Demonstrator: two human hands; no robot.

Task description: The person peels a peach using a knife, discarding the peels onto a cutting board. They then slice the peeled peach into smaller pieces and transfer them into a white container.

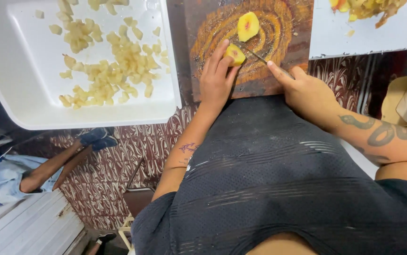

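My left hand (216, 78) presses a small yellow fruit piece (235, 54) onto a brown cutting board (269, 28) with an orange swirl pattern. My right hand (302, 89) grips a knife (260, 57), forefinger along its back, and the blade meets the fruit piece at its right side. A larger yellow fruit half (248, 26) with a reddish centre lies on the board just beyond it. Most of the knife's handle is hidden inside my right hand.
A large white tray (29, 89) on the left holds several small yellow fruit cubes (111, 66). A white board (354, 38) at the upper right carries fruit peels and scraps. Below the counter, another person's legs (57, 165) rest on a patterned floor.
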